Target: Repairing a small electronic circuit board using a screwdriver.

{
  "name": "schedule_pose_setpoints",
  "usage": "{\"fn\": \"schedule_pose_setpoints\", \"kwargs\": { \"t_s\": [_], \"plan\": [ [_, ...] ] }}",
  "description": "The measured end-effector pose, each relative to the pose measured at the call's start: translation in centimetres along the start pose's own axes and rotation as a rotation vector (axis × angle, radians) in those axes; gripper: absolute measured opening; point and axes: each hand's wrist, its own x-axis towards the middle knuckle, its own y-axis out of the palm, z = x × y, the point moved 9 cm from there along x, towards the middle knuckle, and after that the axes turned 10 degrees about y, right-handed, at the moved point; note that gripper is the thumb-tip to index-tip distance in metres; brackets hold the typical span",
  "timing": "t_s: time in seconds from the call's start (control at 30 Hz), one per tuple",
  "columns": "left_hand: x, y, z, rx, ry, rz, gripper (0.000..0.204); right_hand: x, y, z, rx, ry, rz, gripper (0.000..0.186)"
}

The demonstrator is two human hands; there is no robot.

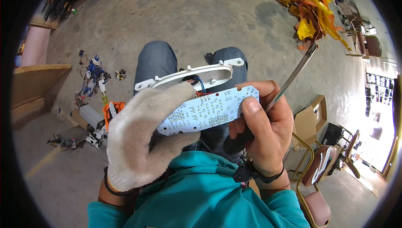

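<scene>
My left hand (138,140), in a whitish, soiled work glove, grips the left end of a pale LED circuit board (201,113) dotted with small components. At the board's right end, the thumb and fingers of my bare right hand (268,123) pinch it. That same hand also holds a long tool (293,75) with a metal shaft or blade pointing up and away to the right; its dark handle lies under the palm. Behind the board, a white oval housing (226,73) with mounting ears rests across my thighs. Blue and red wires (202,85) run between housing and board.
Orange and yellow plastic pieces (305,6) are heaped at the far right. Loose electronic scraps (94,75) and an orange part (112,113) lie on the floor to the left. An open cardboard box (307,121) and chairs (318,203) stand to the right.
</scene>
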Motion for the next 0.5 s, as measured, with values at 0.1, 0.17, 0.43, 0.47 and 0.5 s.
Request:
{"fn": "schedule_pose_setpoints", "kwargs": {
  "t_s": [0.1,0.17,0.43,0.47,0.5],
  "plan": [
    [0.0,-0.1,0.1,-0.001,-0.031,-0.011,0.068,-0.3,-0.3,0.3,-0.110,0.029,-0.043,0.022],
    [-0.1,0.0,0.2,-0.034,-0.058,0.029,0.064,-0.3,-0.2,0.6,-0.118,0.019,-0.045,0.023],
    [-0.1,0.0,0.2,0.022,-0.059,0.005,0.069,-0.4,0.6,1.7,-0.229,-0.080,0.040,0.037],
    [-0.1,0.0,0.2,0.017,-0.064,0.001,0.070,-0.4,0.5,1.4,-0.256,-0.046,0.033,0.038],
    [-0.1,0.0,0.2,0.024,-0.058,0.006,0.071,-0.4,0.4,1.3,-0.282,-0.020,0.030,0.040]
  ]
}}
